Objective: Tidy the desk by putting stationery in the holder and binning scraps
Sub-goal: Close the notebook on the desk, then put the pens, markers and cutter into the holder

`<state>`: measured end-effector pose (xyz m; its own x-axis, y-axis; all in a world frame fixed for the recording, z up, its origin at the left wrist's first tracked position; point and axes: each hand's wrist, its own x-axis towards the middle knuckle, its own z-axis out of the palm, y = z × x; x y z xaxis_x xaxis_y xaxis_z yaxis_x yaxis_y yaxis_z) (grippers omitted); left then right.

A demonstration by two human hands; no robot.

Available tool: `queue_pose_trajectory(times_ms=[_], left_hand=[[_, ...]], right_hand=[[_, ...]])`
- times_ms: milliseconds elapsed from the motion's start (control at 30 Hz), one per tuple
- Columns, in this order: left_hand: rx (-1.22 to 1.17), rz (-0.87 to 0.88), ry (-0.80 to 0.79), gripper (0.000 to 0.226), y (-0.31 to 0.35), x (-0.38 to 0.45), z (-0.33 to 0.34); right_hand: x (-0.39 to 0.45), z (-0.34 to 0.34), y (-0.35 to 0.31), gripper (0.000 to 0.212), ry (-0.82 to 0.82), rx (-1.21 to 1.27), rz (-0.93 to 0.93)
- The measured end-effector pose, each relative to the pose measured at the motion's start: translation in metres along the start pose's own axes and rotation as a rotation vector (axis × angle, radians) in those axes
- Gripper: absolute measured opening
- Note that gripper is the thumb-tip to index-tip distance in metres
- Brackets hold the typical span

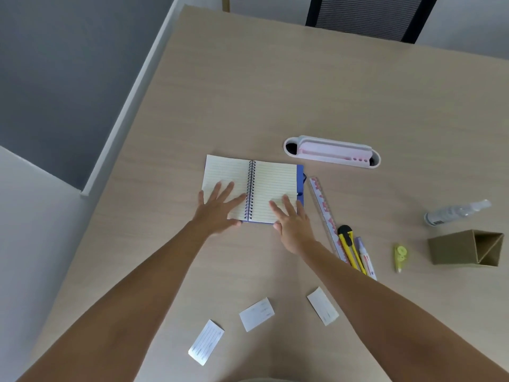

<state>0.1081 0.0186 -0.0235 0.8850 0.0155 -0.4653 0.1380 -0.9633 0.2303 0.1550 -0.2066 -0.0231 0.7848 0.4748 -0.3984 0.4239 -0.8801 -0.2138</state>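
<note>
An open spiral notebook (270,180) with lined pages and a blue cover lies mid-desk. My left hand (217,210) rests flat on its left page, fingers spread. My right hand (292,224) lies flat on the lower right page, fingers apart. Neither hand grips anything. To the right lie a pink-printed ruler (323,208), a yellow box cutter (347,244), a white pen (366,257) and a yellow-green correction tape (400,256). A brown triangular cardboard holder (465,248) lies on its side at the right. Three paper scraps (256,314) (322,306) (206,341) lie near me.
A white and pink oval cable port (332,151) sits in the wooden desk (275,78) behind the notebook. A clear spray bottle (454,212) lies at the right. A black mesh chair (366,17) stands behind the far edge. The desk's left edge drops to grey floor.
</note>
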Motion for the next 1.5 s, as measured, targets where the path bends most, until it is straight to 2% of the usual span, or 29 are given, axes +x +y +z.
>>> queue_pose_trajectory(times_ms=[200,400,467,533,600,667,733,800,967,1033,1133,1200,1300,1400,1500], left_hand=[[-0.025,-0.017,-0.019,0.079,-0.003,0.028,-0.021],[-0.031,-0.045,-0.016,0.086,0.007,0.02,-0.023],[-0.07,-0.05,0.042,0.091,0.019,0.012,-0.018],[-0.113,-0.042,0.137,0.091,0.034,0.004,-0.009],[-0.159,-0.007,0.197,0.086,0.056,-0.005,0.001],[-0.195,0.045,0.203,0.078,0.083,-0.013,0.009],[-0.25,0.087,0.177,0.068,0.115,-0.021,0.019],[-0.293,0.129,0.156,0.058,0.148,-0.026,0.033],[-0.313,0.182,0.083,0.056,0.23,-0.022,0.059],[-0.42,0.105,0.101,0.059,0.264,-0.013,0.058],[-0.532,-0.144,0.121,0.058,0.306,0.007,0.056],[-0.498,-0.287,0.107,0.067,0.322,0.024,0.061],[-0.468,-0.437,0.14,0.067,0.334,0.045,0.068],[-0.354,-0.441,0.097,0.05,0.343,0.05,0.058],[-0.328,-0.369,0.078,0.028,0.346,0.044,0.038]], right_hand=[[0.027,-0.008,-0.002,0.062,-0.021,0.018,0.028],[0.021,-0.017,0.004,0.06,-0.057,0.106,-0.037],[0.01,-0.025,0.011,0.058,0.041,0.157,-0.089],[-0.006,-0.03,0.025,0.05,0.237,0.208,-0.096],[-0.03,-0.028,0.052,0.042,0.422,0.272,0.015],[-0.059,-0.021,0.085,0.04,0.485,0.298,0.163],[-0.088,-0.008,0.121,0.035,0.474,0.267,0.254],[-0.112,0.004,0.154,0.033,0.421,0.217,0.265],[-0.146,0.013,0.191,0.041,0.147,0.2,0.213],[-0.153,0.013,0.2,0.046,0.102,0.205,0.206],[-0.161,0.002,0.21,0.047,0.12,0.201,0.207],[-0.169,-0.01,0.218,0.042,0.201,0.237,0.166],[-0.191,-0.036,0.237,0.026,0.462,0.366,-0.01],[-0.218,-0.072,0.266,0.009,0.73,0.566,-0.098],[-0.238,-0.104,0.307,0.013,0.909,0.873,0.023]])
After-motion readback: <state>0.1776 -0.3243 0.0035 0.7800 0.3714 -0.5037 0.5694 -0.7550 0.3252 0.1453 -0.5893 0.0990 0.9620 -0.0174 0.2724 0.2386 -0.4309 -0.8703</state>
